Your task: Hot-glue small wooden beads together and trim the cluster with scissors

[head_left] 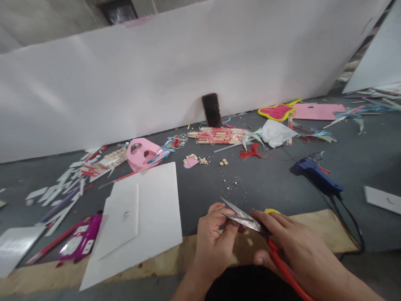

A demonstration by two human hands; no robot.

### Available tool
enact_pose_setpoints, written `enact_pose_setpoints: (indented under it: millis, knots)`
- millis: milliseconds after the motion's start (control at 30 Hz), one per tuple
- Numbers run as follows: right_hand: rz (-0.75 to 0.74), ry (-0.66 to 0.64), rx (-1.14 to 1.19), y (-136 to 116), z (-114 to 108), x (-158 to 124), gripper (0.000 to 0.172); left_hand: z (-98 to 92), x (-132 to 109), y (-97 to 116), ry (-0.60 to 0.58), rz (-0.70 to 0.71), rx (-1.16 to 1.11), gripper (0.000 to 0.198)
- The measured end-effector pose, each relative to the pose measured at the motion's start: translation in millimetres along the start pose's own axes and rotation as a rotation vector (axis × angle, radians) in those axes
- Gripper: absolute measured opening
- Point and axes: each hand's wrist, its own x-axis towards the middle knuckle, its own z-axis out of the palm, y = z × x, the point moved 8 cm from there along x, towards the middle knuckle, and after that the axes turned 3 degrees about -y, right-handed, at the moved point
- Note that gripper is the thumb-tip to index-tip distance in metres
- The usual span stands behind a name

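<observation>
My right hand (302,242) holds scissors (246,220) with red handles, the blades parted and pointing to the left. Close by, my left hand (214,240) has its fingers pinched together right at the blades. Whatever sits between those fingers is hidden or too small to name. Behind my right fingers a yellow curved thing (272,210) partly shows. Beyond the blades, tiny pale crumbs (232,184) are scattered on the dark table. Farther back are small beige pieces (223,162) and a pink scrap (191,162) with more such pieces.
White boards (159,205), a purple toy car (82,238) and a pink mask-like cutout (145,152) lie left. A phone (212,109) leans on the white panel (175,62) behind packaged sticks (219,136). At right are a blue glue gun (319,173) and its cord (352,221).
</observation>
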Motion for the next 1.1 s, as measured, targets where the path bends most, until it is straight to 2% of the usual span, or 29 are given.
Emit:
enact_pose_setpoints:
  millis: [167,300,433,600,700,767,867,967,1100]
  knots:
    - [-0.025,0.013,0.022,0,-3,2,0.051,4.7,-1,-14,-0.085,-0.165,-0.302,0.033]
    - [-0.039,-0.024,0.034,2,3,4,0.044,9.7,-3,-20,-0.087,-0.229,-0.442,0.033]
    - [-0.007,-0.079,0.037,4,8,6,0.043,7.3,-4,-22,-0.039,-0.238,-0.324,0.029]
    - [0.034,-0.084,0.032,6,10,6,0.04,0.3,-1,-11,-0.03,-0.085,-0.028,0.029]
    - [0.031,-0.028,-0.018,4,5,6,0.044,-0.3,0,-13,-0.014,-0.083,-0.005,0.028]
    - [0.053,-0.037,-0.019,3,3,7,0.045,-0.8,0,-14,0.016,-0.084,0.035,0.024]
    - [0.085,-0.085,0.027,2,5,9,0.04,-2.5,-1,-8,0.073,-0.012,0.177,0.021]
    - [0.077,-0.061,0.027,1,2,9,0.034,-2.3,-2,-2,0.09,0.077,0.254,0.026]
    - [0.041,-0.005,-0.029,1,-2,8,0.043,-2.2,-1,0,0.083,0.113,0.234,0.027]
